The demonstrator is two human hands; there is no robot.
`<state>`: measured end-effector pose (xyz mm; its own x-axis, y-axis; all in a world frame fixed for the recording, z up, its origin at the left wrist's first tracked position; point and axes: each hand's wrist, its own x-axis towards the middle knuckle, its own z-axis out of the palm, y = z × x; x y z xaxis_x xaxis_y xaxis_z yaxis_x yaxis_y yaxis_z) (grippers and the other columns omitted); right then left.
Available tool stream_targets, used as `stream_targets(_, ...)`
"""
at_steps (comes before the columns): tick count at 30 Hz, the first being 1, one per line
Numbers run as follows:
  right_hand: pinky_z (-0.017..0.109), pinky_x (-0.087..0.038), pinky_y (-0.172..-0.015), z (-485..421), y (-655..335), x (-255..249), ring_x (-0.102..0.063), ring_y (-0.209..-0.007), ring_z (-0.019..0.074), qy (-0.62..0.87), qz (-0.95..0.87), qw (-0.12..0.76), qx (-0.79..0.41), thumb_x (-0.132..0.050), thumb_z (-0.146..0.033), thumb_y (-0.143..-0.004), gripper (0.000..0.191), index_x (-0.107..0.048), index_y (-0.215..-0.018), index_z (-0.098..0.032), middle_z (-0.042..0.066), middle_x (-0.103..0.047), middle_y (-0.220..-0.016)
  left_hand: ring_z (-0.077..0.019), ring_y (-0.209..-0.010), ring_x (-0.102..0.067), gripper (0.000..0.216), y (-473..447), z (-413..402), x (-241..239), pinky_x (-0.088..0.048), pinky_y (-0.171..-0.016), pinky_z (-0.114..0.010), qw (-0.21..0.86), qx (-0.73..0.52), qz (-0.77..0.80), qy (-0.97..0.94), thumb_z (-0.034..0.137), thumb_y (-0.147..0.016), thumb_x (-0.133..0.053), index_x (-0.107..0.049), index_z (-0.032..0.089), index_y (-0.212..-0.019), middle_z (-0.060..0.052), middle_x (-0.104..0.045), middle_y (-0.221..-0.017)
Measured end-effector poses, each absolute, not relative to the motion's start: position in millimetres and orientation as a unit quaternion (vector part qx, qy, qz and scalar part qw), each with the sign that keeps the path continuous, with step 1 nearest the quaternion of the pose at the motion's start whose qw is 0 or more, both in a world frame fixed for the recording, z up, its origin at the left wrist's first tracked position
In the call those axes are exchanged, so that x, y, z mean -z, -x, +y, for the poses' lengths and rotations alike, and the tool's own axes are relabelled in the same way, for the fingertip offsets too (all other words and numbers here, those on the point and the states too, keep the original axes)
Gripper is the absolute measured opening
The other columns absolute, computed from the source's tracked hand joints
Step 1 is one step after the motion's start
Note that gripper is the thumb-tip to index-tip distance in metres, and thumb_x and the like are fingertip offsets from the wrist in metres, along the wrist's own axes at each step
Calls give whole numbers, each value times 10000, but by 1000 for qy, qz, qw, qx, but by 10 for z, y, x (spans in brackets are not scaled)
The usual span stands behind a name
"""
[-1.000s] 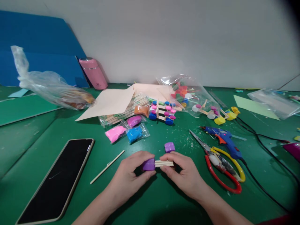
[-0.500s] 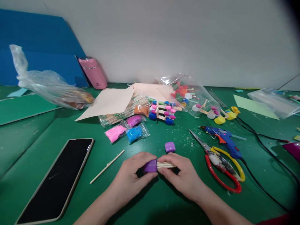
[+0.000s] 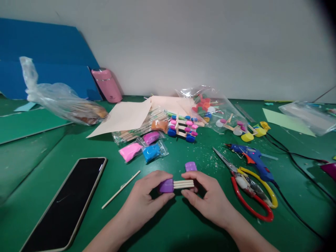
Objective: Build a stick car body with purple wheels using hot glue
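My left hand (image 3: 143, 199) pinches a purple cap (image 3: 166, 186) between thumb and fingers, low over the green table. My right hand (image 3: 210, 199) grips a small bundle of wooden sticks (image 3: 183, 184) whose left end meets the purple cap. Both hands are closed and nearly touch each other. A second purple cap (image 3: 190, 166) lies on the table just beyond my right hand's fingers. A single loose wooden stick (image 3: 121, 189) lies to the left of my left hand.
A black phone (image 3: 67, 201) lies at the left front. Red and yellow scissors (image 3: 246, 189) and a blue glue gun (image 3: 253, 159) with its black cord (image 3: 294, 178) lie to the right. Clay packets (image 3: 143, 150), stick models (image 3: 183, 126), plastic bags and a pink bottle (image 3: 107, 85) stand further back.
The view has shifted slightly. My hands stay together on the cap and sticks, with only small shifts of the fingers.
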<state>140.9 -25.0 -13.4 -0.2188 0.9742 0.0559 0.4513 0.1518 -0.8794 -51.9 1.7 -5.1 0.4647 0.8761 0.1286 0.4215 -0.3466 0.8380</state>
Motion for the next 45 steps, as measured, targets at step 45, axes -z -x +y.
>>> stream_targets(45,223,-422,-573,-222,-1412,154,-557,-651,139,510,-710,346,-340,-546,-233,-809,119,-627,-891,-202,18,-626,-780,-174,-814,-621,234,482,15,65,-490,-744,-280,367,-296,442,-763,157,-687,-639,-616,189,-917,-36,-673,-878)
